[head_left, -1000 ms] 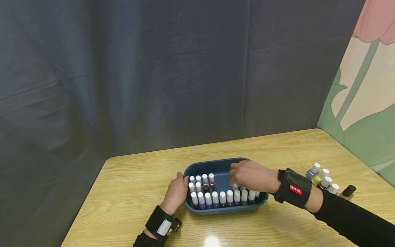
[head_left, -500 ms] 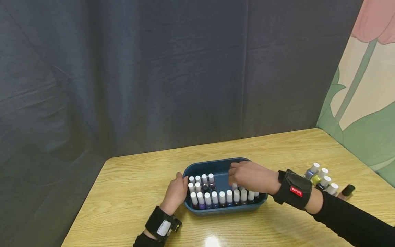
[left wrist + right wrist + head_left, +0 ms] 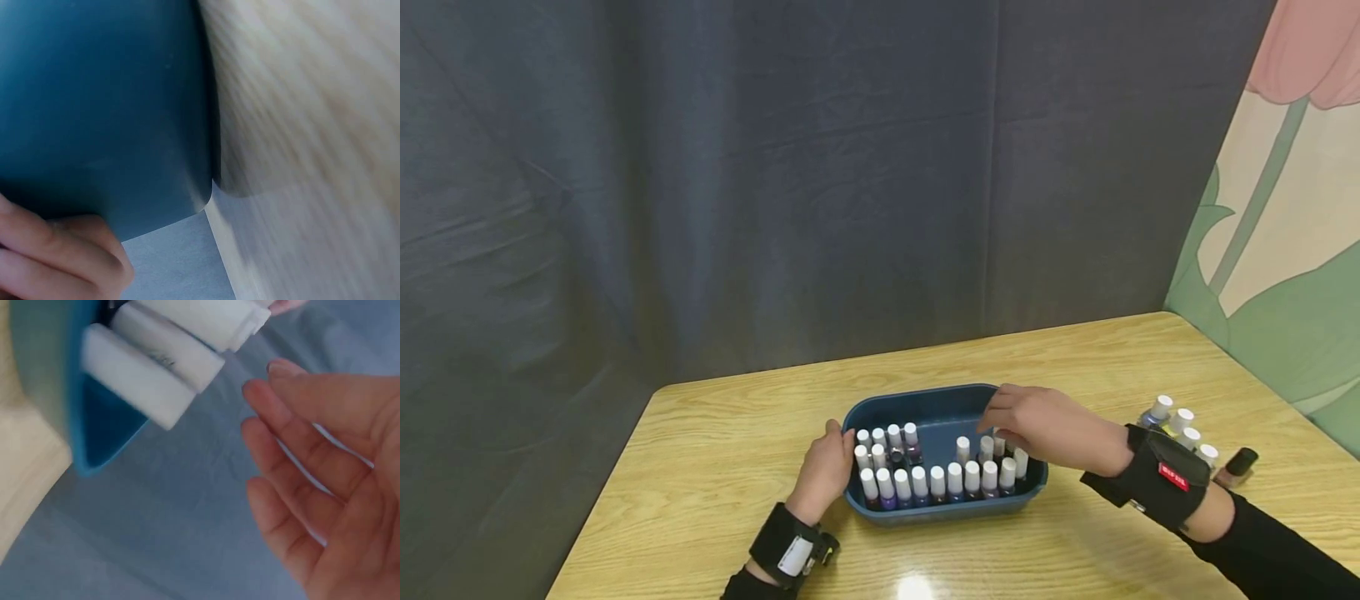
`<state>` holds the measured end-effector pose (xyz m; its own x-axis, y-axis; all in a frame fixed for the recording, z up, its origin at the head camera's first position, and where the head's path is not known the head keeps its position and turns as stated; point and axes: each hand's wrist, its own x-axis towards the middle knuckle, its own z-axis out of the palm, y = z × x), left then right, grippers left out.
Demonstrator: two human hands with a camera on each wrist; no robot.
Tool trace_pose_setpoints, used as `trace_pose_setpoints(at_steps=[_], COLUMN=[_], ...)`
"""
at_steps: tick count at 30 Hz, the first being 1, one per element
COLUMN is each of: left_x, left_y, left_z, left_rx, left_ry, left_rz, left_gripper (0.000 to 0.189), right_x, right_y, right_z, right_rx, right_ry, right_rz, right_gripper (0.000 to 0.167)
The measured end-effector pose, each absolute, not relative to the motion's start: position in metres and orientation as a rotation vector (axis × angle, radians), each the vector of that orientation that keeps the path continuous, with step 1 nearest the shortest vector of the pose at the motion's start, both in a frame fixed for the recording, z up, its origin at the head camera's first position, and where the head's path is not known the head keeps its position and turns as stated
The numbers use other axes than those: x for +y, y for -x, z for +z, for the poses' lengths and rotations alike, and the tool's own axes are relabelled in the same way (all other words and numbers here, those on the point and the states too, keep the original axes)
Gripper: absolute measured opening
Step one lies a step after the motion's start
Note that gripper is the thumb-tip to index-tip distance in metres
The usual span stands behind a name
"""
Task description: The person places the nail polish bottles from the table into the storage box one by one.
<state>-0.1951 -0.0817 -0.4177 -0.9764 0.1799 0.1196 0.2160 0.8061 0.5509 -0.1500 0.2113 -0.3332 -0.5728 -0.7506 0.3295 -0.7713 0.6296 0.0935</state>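
Note:
A dark blue plastic basin (image 3: 925, 512) stands on the table, with several white-capped nail polish bottles (image 3: 937, 483) upright in rows inside it. My left hand (image 3: 825, 467) grips the basin's left end, thumb at the rim; the left wrist view shows its fingers (image 3: 69, 256) against the outer wall (image 3: 106, 125). Over the basin's right end is my right hand (image 3: 1052, 425), holding nothing. In the right wrist view its loosely bent fingers (image 3: 281, 469) are apart from the white caps (image 3: 140, 378). Some bottles at that end are partly hidden behind the hand.
Several more nail polish bottles (image 3: 1187, 437) stand on the wooden table (image 3: 722, 467) at the right, partly behind the right wrist strap; one has a black cap (image 3: 1242, 460). A dark grey curtain (image 3: 850, 208) hangs behind the table.
My right hand has let go of a white-capped bottle in the basin and moved right, its fingers opening. Bottles formerly covered by it now show. The left hand stays at the basin.

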Motion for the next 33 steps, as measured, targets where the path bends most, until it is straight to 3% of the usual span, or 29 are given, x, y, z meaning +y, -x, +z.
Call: trace_pose_setpoints(at_steps=[10, 19, 28, 33], left_x=[-0.083, -0.084, -0.086, -0.087], left_y=[0.195, 0.194, 0.191, 0.191], left_z=[-0.416, -0.415, -0.414, -0.415], left_rx=[-2.935, -2.936, -2.927, -2.925], left_ry=[0.321, 0.309, 0.305, 0.315], left_rz=[-0.914, -0.921, -0.916, -0.916], left_gripper=[0.021, 0.021, 0.021, 0.022], right_x=[0.271, 0.341, 0.365, 0.372], right_y=[0.140, 0.141, 0.143, 0.145], right_z=[-0.319, -0.317, -0.333, -0.339], right_rx=[-2.599, -2.772, -3.107, -3.162], right_ry=[-0.666, -0.356, -0.241, -0.220], right_rz=[0.109, 0.049, 0.006, 0.011], right_gripper=[0.019, 0.014, 0.024, 0.019])
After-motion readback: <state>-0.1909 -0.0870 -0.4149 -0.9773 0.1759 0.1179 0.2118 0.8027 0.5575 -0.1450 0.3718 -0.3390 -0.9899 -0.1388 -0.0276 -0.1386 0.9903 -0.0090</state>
